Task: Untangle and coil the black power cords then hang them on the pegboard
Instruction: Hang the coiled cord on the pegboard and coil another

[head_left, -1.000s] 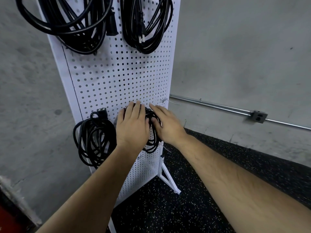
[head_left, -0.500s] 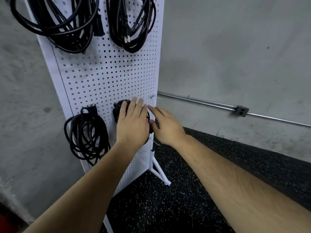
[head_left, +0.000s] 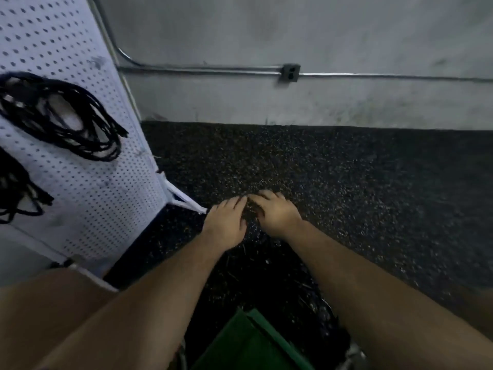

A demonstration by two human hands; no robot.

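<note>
The frame is motion-blurred. The white pegboard (head_left: 93, 196) stands tilted at the left. One black coiled cord (head_left: 66, 116) hangs on it, and part of a second coil (head_left: 16, 190) shows at the left edge. My left hand (head_left: 225, 222) and my right hand (head_left: 277, 212) hover side by side over the dark speckled floor, to the right of the pegboard and away from it. Their fingers are loosely extended, and neither hand holds anything.
The pegboard's white foot (head_left: 186, 201) juts out on the floor just left of my left hand. A metal conduit with an outlet box (head_left: 290, 72) runs along the grey wall. A green object (head_left: 248, 343) lies at the bottom, with dark clutter beside it.
Both hands have let go of the coil on the pegboard and dropped down to the right. The view has swung down toward the floor, and the coil stays hanging.
</note>
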